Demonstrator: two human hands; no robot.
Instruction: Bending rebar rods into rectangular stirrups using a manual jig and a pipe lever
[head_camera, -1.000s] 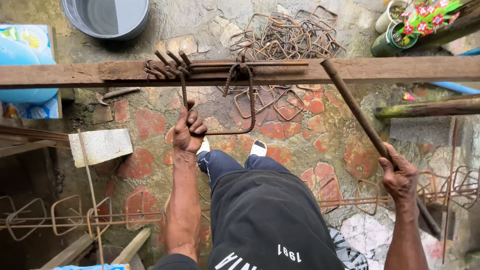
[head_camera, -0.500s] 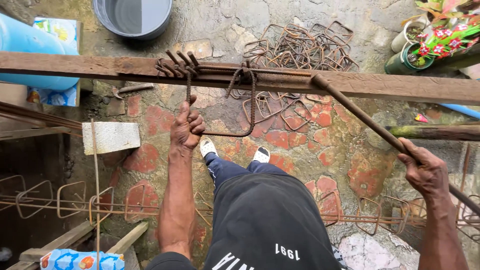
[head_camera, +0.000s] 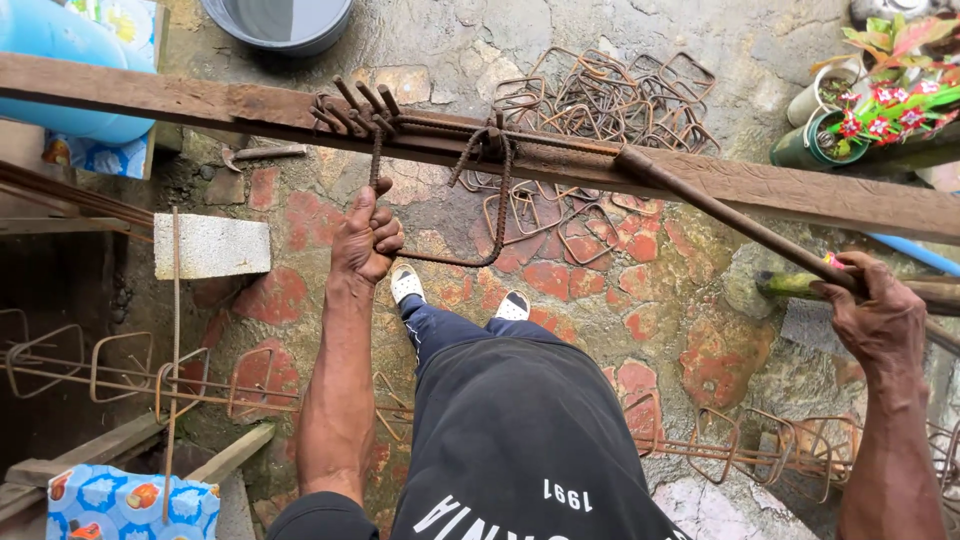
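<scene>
Left hand (head_camera: 365, 240) is closed around the near corner of a bent rebar (head_camera: 470, 205), which hangs from pegs (head_camera: 355, 100) on a rusty wooden beam (head_camera: 150, 95). Right hand (head_camera: 875, 315) is closed around the near end of a long bending bar (head_camera: 730, 220), whose far end lies on the beam beside the rebar. A pile of finished rebar stirrups (head_camera: 600, 95) lies on the stone floor (head_camera: 560, 280) beyond the beam. Packages: a printed carton (head_camera: 105, 155), blue with small patterns, sits upper left under a blue drum (head_camera: 60, 70); a second printed box (head_camera: 125, 505), blue with cartoon shapes, lies at lower left. A pale block (head_camera: 210, 245) rests left of the left hand. A grey basin (head_camera: 280, 20) stands at top; potted flowers (head_camera: 880, 95) upper right. Compared with half a second earlier, the bar lies at a flatter angle and the right hand has swung further toward the body; the left grip is unchanged.
</scene>
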